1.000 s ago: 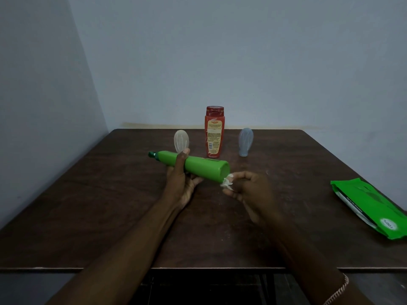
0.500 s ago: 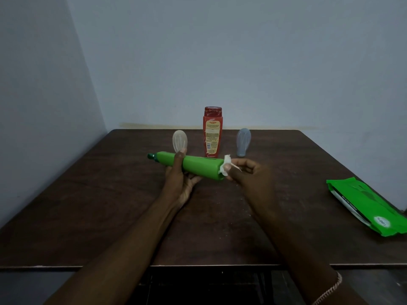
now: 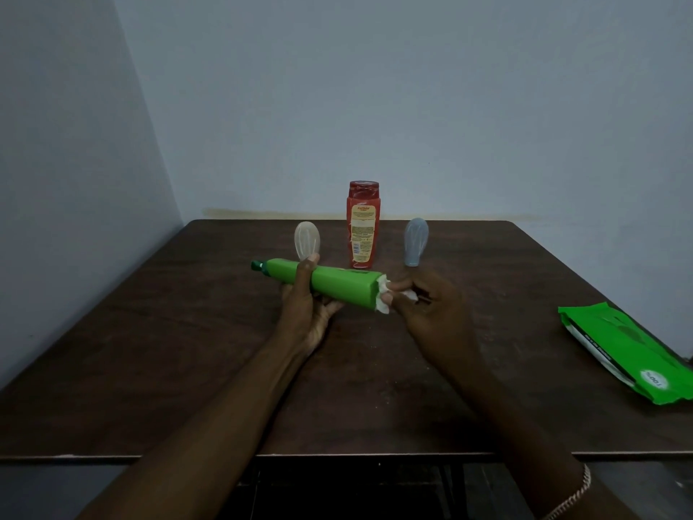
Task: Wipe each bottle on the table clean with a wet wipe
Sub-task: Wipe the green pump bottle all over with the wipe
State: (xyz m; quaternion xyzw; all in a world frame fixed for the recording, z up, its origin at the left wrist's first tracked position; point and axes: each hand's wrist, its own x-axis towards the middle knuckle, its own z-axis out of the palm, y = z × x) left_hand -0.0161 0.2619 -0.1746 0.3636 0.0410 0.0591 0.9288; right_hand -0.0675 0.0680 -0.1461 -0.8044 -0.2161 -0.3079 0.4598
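Note:
My left hand [image 3: 305, 307] grips a long green bottle [image 3: 339, 289] around its middle and holds it sideways above the table, dark green cap pointing left. My right hand [image 3: 431, 309] pinches a crumpled white wet wipe [image 3: 383, 300] against the bottle's flat base on the right end. Behind stand a red bottle [image 3: 362, 225] with a yellow label, a small clear bottle [image 3: 306, 240] on its left and a small bluish bottle [image 3: 415, 241] on its right, all upright.
A dark brown table [image 3: 187, 350] sits in a corner, with walls at the back and left. A green wet-wipe pack [image 3: 626, 350] lies near the table's right edge. The front edge runs just below my forearms.
The green bottle has levelled and its base has turned away from me. My right hand has risen from below the base and now presses the wipe flat on it.

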